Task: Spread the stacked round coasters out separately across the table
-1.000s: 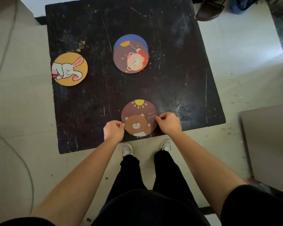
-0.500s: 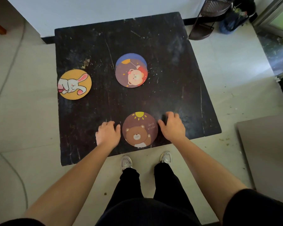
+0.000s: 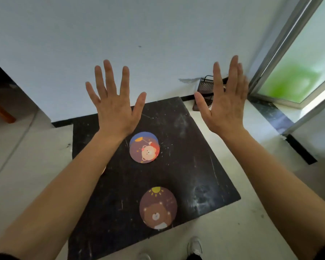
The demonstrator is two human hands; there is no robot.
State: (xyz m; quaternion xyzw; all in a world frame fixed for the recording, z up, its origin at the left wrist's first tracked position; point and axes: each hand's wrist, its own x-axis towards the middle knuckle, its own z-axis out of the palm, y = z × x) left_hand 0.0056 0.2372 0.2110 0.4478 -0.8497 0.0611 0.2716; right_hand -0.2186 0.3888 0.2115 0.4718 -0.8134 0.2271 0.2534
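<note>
My hands have come up off the table since a moment ago. Back then they were down beside the brown bear coaster (image 3: pixel 158 208), one on each side of it. Now my left hand (image 3: pixel 115 102) and my right hand (image 3: pixel 225 102) are both up in the air in front of me, fingers spread wide, holding nothing at all. My head has tipped up too, so I see more of the white wall and less of the floor.

The brown bear coaster lies flat by itself near my edge of the black table (image 3: pixel 204 162). Farther away, in the middle of the table, is the pink bear coaster (image 3: pixel 145 152). A blue coaster (image 3: pixel 143 135) peeks out from under its far side, so those two are touching and one sits on the other. The yellow bunny coaster was on my left before; now my left arm covers that spot and I cannot see it.

I think I let go because the brown bear one is placed. But the job does not look done. The pink bear and the blue one need to be pulled apart, and there is bare table on the right for that.
</note>
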